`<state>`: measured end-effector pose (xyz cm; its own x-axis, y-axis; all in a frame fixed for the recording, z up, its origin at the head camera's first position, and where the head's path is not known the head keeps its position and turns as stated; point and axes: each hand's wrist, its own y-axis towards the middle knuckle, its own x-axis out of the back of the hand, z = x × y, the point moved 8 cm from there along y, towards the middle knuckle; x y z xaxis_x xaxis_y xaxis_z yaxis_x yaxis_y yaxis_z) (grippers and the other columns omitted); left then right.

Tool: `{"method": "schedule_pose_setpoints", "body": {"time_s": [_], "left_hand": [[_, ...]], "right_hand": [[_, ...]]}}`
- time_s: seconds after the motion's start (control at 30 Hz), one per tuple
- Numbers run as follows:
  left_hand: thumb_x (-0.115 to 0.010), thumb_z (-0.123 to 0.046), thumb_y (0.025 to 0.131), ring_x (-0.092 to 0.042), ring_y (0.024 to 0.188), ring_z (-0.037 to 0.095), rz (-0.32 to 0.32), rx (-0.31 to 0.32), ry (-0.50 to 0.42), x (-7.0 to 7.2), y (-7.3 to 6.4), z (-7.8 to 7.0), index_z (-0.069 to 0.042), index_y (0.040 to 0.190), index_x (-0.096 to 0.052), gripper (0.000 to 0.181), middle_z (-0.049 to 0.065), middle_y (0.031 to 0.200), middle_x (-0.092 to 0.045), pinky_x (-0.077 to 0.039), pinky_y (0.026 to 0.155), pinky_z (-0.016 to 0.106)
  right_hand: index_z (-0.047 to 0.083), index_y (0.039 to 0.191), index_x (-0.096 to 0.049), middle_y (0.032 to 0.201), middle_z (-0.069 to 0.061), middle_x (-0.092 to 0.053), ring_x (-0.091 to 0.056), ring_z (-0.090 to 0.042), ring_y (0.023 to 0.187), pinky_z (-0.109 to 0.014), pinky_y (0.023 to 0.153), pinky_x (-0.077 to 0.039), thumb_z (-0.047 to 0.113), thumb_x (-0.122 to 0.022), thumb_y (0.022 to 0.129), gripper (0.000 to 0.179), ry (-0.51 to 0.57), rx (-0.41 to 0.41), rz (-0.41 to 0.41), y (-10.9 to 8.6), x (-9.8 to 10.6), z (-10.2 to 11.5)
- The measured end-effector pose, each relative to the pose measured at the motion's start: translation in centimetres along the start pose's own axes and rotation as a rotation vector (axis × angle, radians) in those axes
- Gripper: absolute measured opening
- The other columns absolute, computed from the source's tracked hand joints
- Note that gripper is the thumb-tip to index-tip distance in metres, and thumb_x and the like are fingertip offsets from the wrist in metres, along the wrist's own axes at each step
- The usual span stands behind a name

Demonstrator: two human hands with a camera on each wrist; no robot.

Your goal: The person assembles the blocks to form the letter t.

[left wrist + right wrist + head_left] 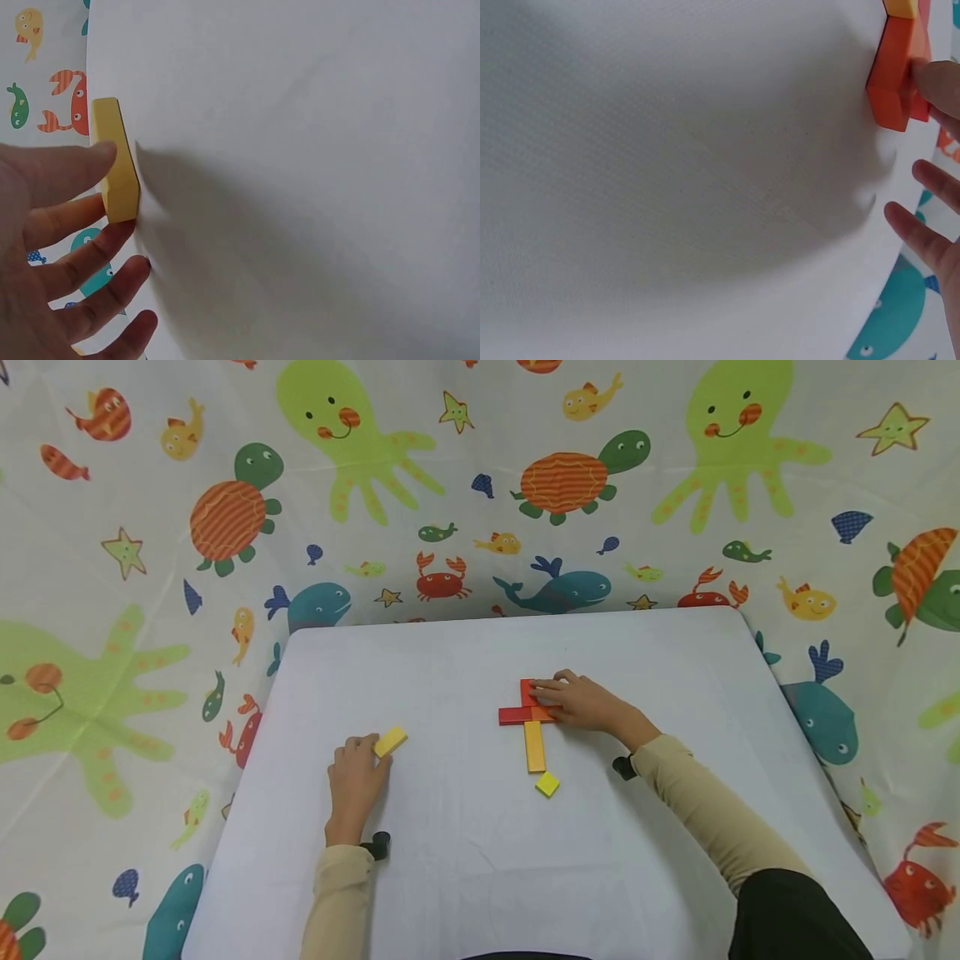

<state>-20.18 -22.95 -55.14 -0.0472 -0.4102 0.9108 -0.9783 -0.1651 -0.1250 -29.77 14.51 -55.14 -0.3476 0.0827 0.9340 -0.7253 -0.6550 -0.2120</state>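
My left hand (pixel 356 783) pinches a yellow rectangular block (pixel 390 742) at the left of the table; in the left wrist view the thumb lies across the block (pixel 116 161), with the fingers spread behind and below. Near the middle, blocks meet in a cross: a red block (pixel 513 717) to the left, another red block (pixel 527 690) at the top, an orange block (pixel 542 714) to the right and a yellow-orange block (pixel 534 747) below. With its thumb on the orange block (pixel 891 82), my right hand (pixel 588 702) grips it, a finger reaching the top red block.
A small yellow square block (pixel 547 784) lies turned at an angle just under the cross's lower end. The white table (pixel 465 877) backs onto a sea-animal printed cloth (pixel 465 452). Black wrist straps (pixel 377 845) sit on both wrists.
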Motion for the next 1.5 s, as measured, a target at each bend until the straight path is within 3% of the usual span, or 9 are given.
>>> {"method": "schedule_pose_setpoints", "body": {"time_s": [0.27,0.8,1.13,1.5], "left_hand": [[-0.068,-0.022,0.100,-0.051,0.129,0.045,0.002,-0.004,-0.003,0.0,0.1,0.1,-0.003,0.141,-0.059,0.046,0.025,0.139,-0.058,-0.044,0.100,0.062],[-0.071,-0.024,0.098,-0.057,0.123,0.041,-0.064,-0.078,-0.021,-0.4,-0.3,-0.7,-0.005,0.135,-0.064,0.043,0.020,0.132,-0.065,-0.044,0.099,0.061],[-0.073,-0.025,0.096,-0.063,0.116,0.039,-0.098,-0.170,-0.078,-0.5,-1.2,-3.3,-0.007,0.132,-0.068,0.040,0.015,0.125,-0.070,-0.044,0.100,0.060],[-0.083,-0.023,0.090,-0.067,0.104,0.031,-0.161,-0.355,-0.123,-1.0,-2.7,-7.5,-0.015,0.123,-0.074,0.036,0.003,0.113,-0.074,-0.048,0.098,0.056]], "right_hand": [[0.024,0.161,-0.042,0.168,-0.004,-0.040,-0.045,-0.035,0.146,-0.057,0.113,-0.048,0.021,-0.066,0.103,0.063,0.021,0.011,0.004,-0.1,-0.4,-0.1],[0.024,0.161,-0.042,0.169,-0.004,-0.038,-0.044,-0.036,0.147,-0.057,0.114,-0.047,0.024,-0.066,0.103,0.063,0.080,0.017,0.010,0.2,-0.5,-0.4],[0.023,0.160,-0.043,0.169,-0.004,-0.038,-0.045,-0.036,0.145,-0.057,0.113,-0.048,0.023,-0.066,0.103,0.062,0.087,0.018,0.008,0.3,-0.2,-0.2],[0.023,0.160,-0.044,0.169,-0.005,-0.039,-0.046,-0.036,0.144,-0.058,0.112,-0.049,0.022,-0.067,0.102,0.063,0.072,0.027,-0.003,0.3,-0.4,-0.3]]}}
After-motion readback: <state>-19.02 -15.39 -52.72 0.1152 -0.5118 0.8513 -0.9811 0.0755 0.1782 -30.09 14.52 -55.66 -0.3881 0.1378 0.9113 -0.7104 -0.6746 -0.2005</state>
